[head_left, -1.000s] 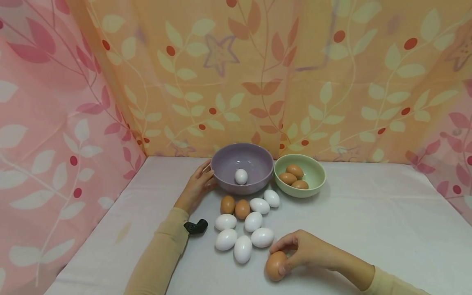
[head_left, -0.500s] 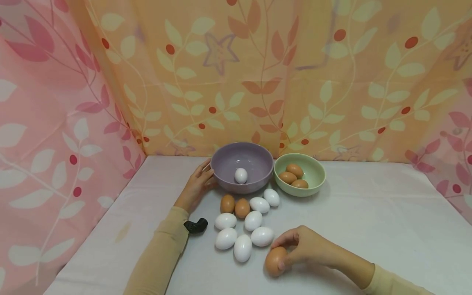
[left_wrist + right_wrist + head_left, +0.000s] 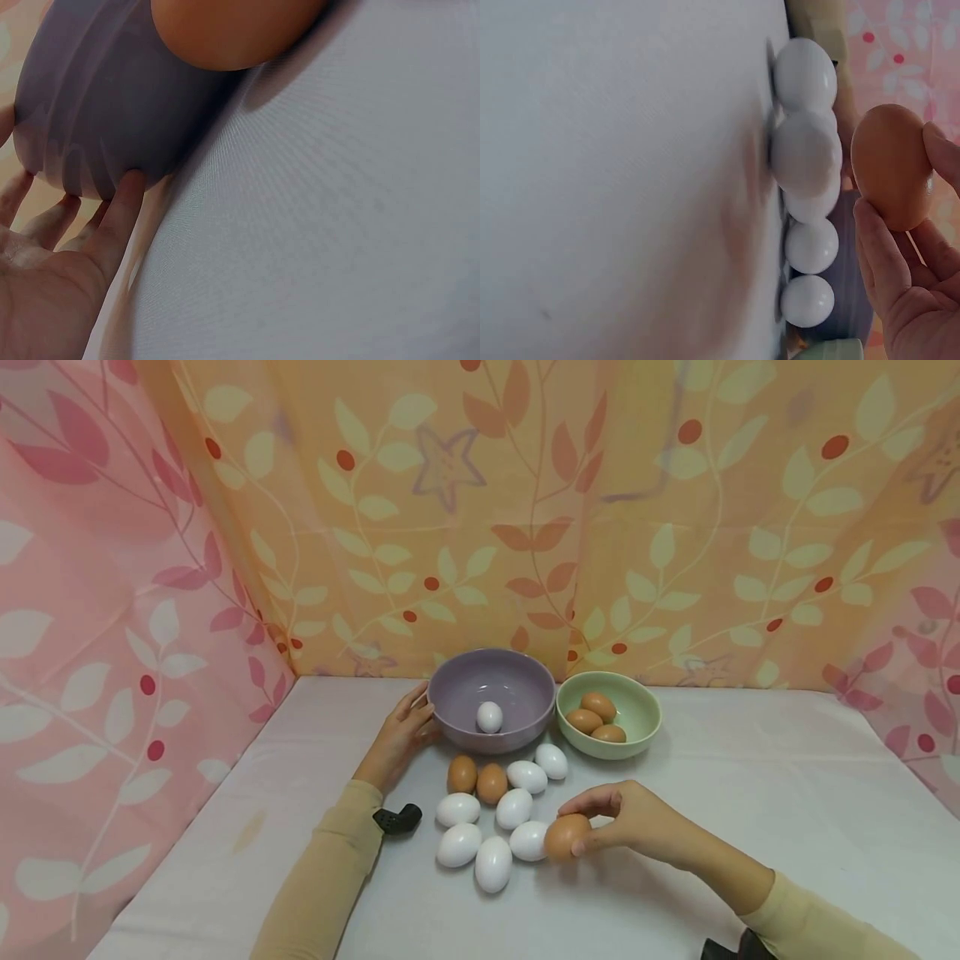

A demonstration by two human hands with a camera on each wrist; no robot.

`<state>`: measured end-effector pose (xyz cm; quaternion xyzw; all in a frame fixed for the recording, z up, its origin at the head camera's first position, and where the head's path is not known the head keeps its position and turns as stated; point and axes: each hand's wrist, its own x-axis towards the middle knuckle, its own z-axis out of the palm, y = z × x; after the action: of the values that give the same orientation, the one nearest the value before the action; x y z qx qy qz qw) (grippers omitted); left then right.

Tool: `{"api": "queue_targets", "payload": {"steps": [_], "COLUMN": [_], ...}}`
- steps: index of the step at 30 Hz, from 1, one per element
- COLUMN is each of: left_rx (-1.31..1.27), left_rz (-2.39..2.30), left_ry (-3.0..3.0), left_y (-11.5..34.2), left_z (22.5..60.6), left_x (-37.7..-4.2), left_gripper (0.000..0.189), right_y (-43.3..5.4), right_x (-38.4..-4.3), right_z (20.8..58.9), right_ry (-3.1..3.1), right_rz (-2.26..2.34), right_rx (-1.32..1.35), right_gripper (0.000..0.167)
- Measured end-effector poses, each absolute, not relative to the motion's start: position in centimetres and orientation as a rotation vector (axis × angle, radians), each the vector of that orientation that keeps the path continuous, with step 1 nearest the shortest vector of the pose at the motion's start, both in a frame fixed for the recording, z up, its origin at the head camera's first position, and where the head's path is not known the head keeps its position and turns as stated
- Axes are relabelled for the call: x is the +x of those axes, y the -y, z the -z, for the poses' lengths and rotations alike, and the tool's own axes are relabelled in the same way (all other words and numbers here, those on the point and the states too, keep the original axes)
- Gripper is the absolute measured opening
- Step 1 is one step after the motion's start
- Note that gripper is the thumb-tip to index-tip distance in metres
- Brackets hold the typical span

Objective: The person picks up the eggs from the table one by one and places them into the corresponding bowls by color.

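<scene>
My right hand point(image 3: 637, 822) pinches a brown egg point(image 3: 566, 837) between thumb and fingertips, at the right side of the cluster of white eggs. In the right wrist view the brown egg point(image 3: 891, 166) is raised off the tablecloth, with the white eggs point(image 3: 806, 154) lined up beyond it. My left hand point(image 3: 401, 735) rests its extended fingers against the left side of a purple bowl point(image 3: 450, 731). The left wrist view shows those fingertips point(image 3: 133, 184) along the bowl's outer wall point(image 3: 112, 97). One white egg point(image 3: 490, 717) lies in the purple bowl.
Touching the purple bowl's right is a smaller green bowl point(image 3: 637, 718) with three brown eggs point(image 3: 597, 705). Two brown eggs point(image 3: 492, 783) and several white eggs point(image 3: 493, 865) lie on the white cloth point(image 3: 750, 777) before the bowls. A patterned curtain point(image 3: 510, 543) hangs behind.
My right hand has lifted the brown egg off the cloth and carried it upward in view, toward the bowls. The left hand, both bowls and the other eggs have kept their places.
</scene>
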<state>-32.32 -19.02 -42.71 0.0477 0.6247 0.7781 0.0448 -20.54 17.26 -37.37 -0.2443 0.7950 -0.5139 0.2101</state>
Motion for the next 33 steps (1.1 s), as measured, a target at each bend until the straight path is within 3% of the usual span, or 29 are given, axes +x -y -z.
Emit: {"api": "queue_targets", "payload": {"steps": [33], "left_rx": [0.155], "left_rz": [-2.397], "left_ry": [-1.882], "left_y": [19.1], "left_z": [42.7], "left_x": [-32.2], "left_gripper": [0.060], "right_y": [-19.1], "right_x": [-27.9], "right_z": [34.2], "right_ry": [-2.526], "right_rz": [1.533], "right_rx": [-0.398], "right_gripper": [0.058]}}
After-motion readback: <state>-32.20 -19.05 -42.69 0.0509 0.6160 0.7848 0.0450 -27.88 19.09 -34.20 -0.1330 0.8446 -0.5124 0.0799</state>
